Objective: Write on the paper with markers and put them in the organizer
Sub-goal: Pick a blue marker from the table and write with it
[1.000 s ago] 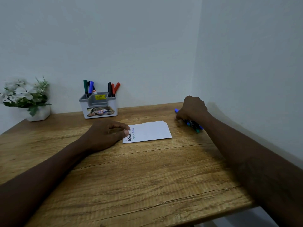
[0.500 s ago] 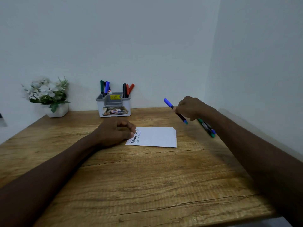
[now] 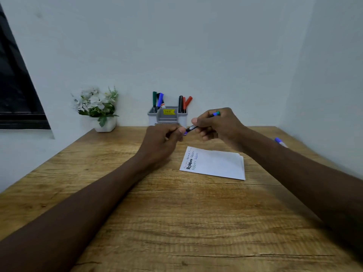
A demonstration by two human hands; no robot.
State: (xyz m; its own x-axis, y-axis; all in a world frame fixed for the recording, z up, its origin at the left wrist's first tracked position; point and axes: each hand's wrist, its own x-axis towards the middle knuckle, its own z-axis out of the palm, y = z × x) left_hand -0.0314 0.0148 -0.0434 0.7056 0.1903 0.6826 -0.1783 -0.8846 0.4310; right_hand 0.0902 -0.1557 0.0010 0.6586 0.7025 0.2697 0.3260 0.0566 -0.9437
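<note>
Grips a blue marker [image 3: 191, 128] in the right hand [image 3: 220, 124], fingers [image 3: 205, 136] curled round its barrel, just behind the written-on paper [image 3: 216, 163]. Pinches its capped end between the fingers [image 3: 181, 131] of the left hand [image 3: 163, 142]. Farther behind the paper, a grey organizer [image 3: 169, 119] of upright markers [image 3: 183, 104]; right of the paper, a second blue marker [image 3: 280, 141] flat on the desk [image 3: 176, 213]; back left of the paper, a potted plant [image 3: 98, 107].
</note>
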